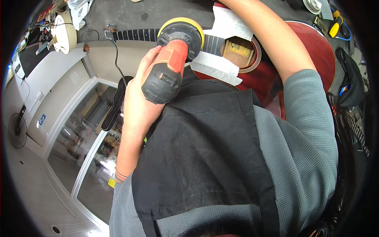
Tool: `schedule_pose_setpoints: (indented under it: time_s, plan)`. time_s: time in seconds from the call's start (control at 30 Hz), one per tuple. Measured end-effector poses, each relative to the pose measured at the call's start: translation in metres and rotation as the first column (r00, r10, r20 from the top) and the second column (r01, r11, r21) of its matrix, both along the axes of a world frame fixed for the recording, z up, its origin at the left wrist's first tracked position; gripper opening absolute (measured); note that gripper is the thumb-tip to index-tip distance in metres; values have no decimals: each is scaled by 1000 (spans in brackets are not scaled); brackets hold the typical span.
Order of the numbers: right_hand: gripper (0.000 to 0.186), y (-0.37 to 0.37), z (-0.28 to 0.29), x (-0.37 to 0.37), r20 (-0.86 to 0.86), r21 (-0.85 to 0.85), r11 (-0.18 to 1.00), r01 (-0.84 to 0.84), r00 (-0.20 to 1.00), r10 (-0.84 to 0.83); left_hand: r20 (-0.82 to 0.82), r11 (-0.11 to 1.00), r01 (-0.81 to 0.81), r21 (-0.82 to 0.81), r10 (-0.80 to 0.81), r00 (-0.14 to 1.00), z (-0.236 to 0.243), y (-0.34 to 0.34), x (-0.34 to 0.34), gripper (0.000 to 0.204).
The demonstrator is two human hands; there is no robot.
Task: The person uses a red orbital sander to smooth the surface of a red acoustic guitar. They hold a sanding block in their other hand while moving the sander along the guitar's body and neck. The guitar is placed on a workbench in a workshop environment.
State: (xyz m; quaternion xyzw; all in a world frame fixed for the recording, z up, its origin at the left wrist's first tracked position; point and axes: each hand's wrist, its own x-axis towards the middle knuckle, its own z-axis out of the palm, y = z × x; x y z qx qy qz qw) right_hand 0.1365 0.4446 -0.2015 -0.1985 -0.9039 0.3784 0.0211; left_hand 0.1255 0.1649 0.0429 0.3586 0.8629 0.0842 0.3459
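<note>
Head view looks down on an orange-red and black power polisher (pixel 169 63) with a round, yellow-rimmed pad (pixel 181 29), held in the left hand (pixel 138 93). Its fingers wrap around the polisher's body, firmly enough, it seems, to bear the weight one-handed; some fingertips are hidden on the far side. The pad faces away from the wearer, over the dark, fretted neck (pixel 136 35) of a glossy red acoustic guitar (pixel 254 81), which lies on a dark grey bench (pixel 126 15) with its body toward the right. Whether pad and frets touch, I cannot tell. One white sheet (pixel 229 23) lies along the far side of the neck's end and another white strip (pixel 215 68) along the near side, probably to shield the red finish. The right arm (pixel 276 35) stretches across the guitar, perhaps for support; its hand is beyond the upper edge, so its fingers cannot be judged.
</note>
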Motion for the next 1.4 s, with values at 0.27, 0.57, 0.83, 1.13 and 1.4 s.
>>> schedule_pose_setpoints:
  time_s: [0.27, 0.57, 0.83, 1.13, 1.4]
  plan:
    - [49, 0, 0, 0, 3, -1, 1000, 0, 1000, 0, 13, 1000, -8, -4, 8, 1000, 0, 0, 0, 76]
    - [49, 0, 4, 1, 18, -10, 1000, -3, 1000, 3, 0, 999, -6, -52, 6, 1000, 1, -2, 1, 77]
    - [50, -1, -4, 0, -19, 33, 999, 1, 1000, -1, 23, 998, 1, -65, 0, 1000, 2, -24, 4, 80]
    - [48, -1, 6, 1, 16, 2, 1000, 7, 1000, -7, 8, 995, 35, -98, -34, 999, 3, -41, 8, 83]
    - [46, -2, 8, 2, 26, 1, 1000, 4, 1000, -4, 8, 993, 80, -87, -79, 997, 1, -48, 8, 86]
